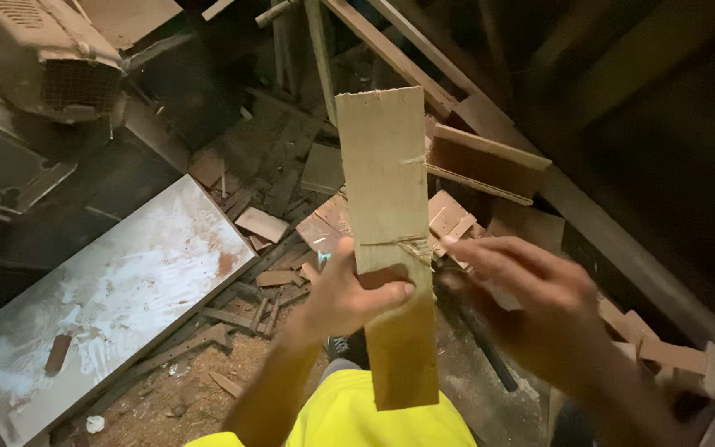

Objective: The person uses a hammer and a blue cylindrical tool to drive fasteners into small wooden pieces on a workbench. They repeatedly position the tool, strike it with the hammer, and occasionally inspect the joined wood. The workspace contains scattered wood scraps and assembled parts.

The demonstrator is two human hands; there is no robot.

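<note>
One hand (349, 298) grips plank (391, 240); other hand (531, 290) blurred.

I hold the plank (391, 240) upright between my hands; the flat board (117, 298) lies left, wood scraps (291, 223) behind it.

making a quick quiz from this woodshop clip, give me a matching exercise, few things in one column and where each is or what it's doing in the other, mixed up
Things:
1. left hand
2. right hand
3. white panel
4. sawdust

Places or states:
A. lying flat on the floor at the left, stained
B. gripping the upright plank around its middle
C. fingertips at the splintered edge of the plank
D. spread on the ground below the panel

Pairs: 1-B, 2-C, 3-A, 4-D
</note>
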